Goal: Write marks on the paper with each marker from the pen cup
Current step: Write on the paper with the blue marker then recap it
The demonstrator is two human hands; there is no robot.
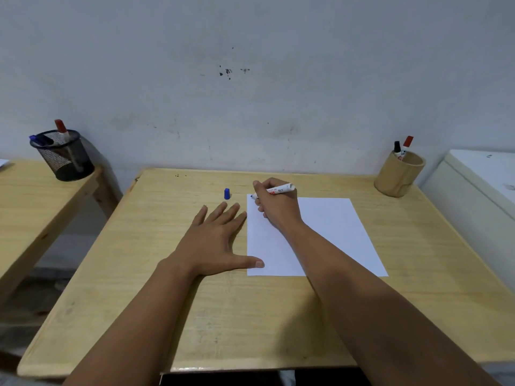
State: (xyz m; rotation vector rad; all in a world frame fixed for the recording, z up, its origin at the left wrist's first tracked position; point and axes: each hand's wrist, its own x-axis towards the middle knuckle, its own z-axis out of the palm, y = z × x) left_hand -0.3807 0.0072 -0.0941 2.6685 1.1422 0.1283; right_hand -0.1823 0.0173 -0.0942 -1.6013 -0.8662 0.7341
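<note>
Table: pale wooden table (pixel 195 316) with visible grain and a rounded front edge.
Paper: plain white rectangular sheet of paper (pixel 328 235) lying flat on the table, right of centre.
Right hand: right hand (pixel 274 207) curled around a white-barrelled marker (pixel 280 189), tip at the sheet's far left corner.
Left hand: left hand (pixel 216 240) flat on the table, fingers spread and empty; thumb over the sheet's left edge.
Cap: small blue plastic cap (pixel 227 193) standing on the table just beyond the left fingertips.
Pen cup: round light-wood pen cup (pixel 398 176) at the far right corner, holding a black-capped marker (pixel 397 147) and a red-capped marker (pixel 407 143).
Side table: black wire-mesh cup (pixel 65 158) containing pens, one red-capped.
</note>
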